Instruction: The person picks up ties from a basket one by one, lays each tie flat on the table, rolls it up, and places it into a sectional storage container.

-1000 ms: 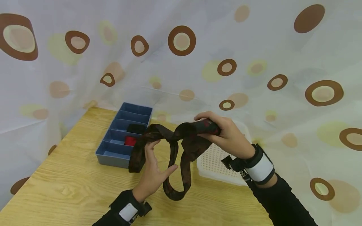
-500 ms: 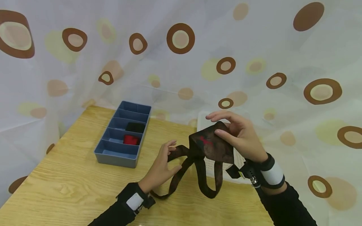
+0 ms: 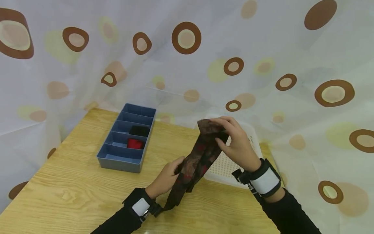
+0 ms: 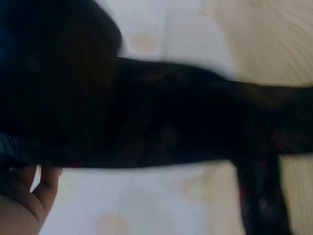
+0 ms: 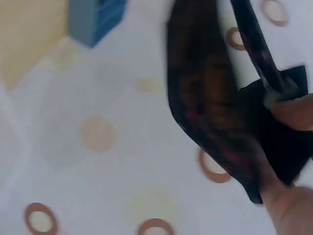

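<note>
A long, dark cloth strip (image 3: 193,162) with a brown and red floral pattern slants between my two hands in the head view. My right hand (image 3: 238,149) pinches its folded upper end between thumb and fingers. Lower down, my left hand (image 3: 165,178) grips the strip from the left side, its fingers mostly hidden behind the fabric. The lower end hangs past the left wrist, over the table. In the left wrist view the cloth (image 4: 186,117) crosses the frame as a blurred dark band. The right wrist view has the thumb (image 5: 293,112) pressed on the cloth.
A blue divided tray (image 3: 118,165) stands at the left of the wooden table (image 3: 73,182). Folded black cloth (image 3: 139,131) and red cloth (image 3: 135,144) lie in separate compartments. A white perforated basket (image 3: 219,172) is partly behind my right hand. A patterned curtain (image 3: 187,74) backs the table.
The strip has gone from loose hanging loops to a straighter length slanting between my hands. My left hand has moved right and now grips it; my right hand has changed its hold at the upper end.
</note>
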Tool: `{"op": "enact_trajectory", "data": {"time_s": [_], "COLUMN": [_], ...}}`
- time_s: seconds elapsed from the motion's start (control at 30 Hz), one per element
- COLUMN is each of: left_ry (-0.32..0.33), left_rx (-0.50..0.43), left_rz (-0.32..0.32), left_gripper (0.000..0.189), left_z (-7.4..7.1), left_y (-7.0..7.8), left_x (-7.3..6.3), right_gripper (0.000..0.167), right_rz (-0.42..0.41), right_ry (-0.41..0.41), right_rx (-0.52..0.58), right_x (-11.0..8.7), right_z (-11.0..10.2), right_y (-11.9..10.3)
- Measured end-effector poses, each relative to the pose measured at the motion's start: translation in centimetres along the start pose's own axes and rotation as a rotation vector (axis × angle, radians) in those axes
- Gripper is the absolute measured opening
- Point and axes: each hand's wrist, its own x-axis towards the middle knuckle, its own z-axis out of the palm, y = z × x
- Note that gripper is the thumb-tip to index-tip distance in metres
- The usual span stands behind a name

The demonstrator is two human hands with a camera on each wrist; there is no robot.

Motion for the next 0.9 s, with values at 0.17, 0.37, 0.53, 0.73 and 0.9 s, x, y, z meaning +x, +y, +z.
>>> {"op": "enact_trajectory", "data": {"time_s": [0.17,0.37,0.53,0.73,0.9], "left_ry": [-0.02,-0.09,-0.258,-0.571,-0.59], "left_rx": [0.025,0.116,0.103,0.036,0.048], "left_rz": [-0.159,-0.262,-0.29,-0.236,-0.225], "left_gripper": [0.009,0.007,0.021,0.027,0.017], "left_z": [-0.5,-1.5,-3.8,-6.9,-9.6], "left_y": [1.7,0.4,-0.3,-0.9,-1.6], "left_x": [-0.7,-1.5,-2.1,-2.9,-4.4], "right_gripper": [0.04,0.024,0.025,0.035,0.033], "right_rz": [0.174,0.42,0.549,0.491,0.421], "right_ry": [0.162,0.396,0.562,0.551,0.524], "right_rx": [-0.145,0.128,0.609,0.84,1.131], "right_x": [-1.7,-2.6,-3.8,-6.2,-9.6], "right_z": [1.8,0.1,-2.9,-5.2,-7.5], "right_y": [2.4,4.4,5.5,6.4,8.0]}}
